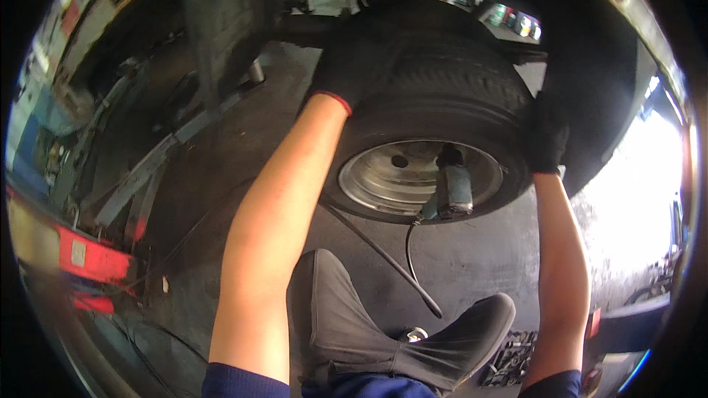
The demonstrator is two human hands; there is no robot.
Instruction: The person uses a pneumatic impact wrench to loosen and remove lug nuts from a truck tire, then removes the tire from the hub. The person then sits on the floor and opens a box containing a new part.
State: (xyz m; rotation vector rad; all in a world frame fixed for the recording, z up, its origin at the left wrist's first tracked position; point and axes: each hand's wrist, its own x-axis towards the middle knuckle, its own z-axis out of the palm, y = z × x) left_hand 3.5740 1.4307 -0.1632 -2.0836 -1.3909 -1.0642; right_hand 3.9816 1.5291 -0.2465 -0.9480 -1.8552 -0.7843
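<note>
Left hand (341, 77) up against the left shoulder of the tyre (450, 114), dark glove with a red cuff. Its fingers are lost against the black rubber; we cannot tell how far they are curled. Right hand (549, 136), also gloved dark, at the opposite side of the tyre; its finger pose is too dim for us to read. Both our forearms are bare and reach up from dark blue sleeves (247, 381), with the tyre between our hands.

Tyre position: ahead of us, upper middle of the view, beneath a dark wheel arch (597, 66). Tread shows above, silvery wheel rim (369, 180) toward us, one round hole visible in its face. We cannot make out what bears the weight.

Power tool (459, 190), grey-teal and black, right of centre in the rim's hollow, clear of both hands. From its lower end a thin dark hose (410, 250) curves down. Near that, a dark bar (383, 254) slants below the tyre.

Our knees (346, 309) spread below, dark trousers. Tray of metal pieces (510, 360) by our right leg. Red metal part (92, 254) far left.
</note>
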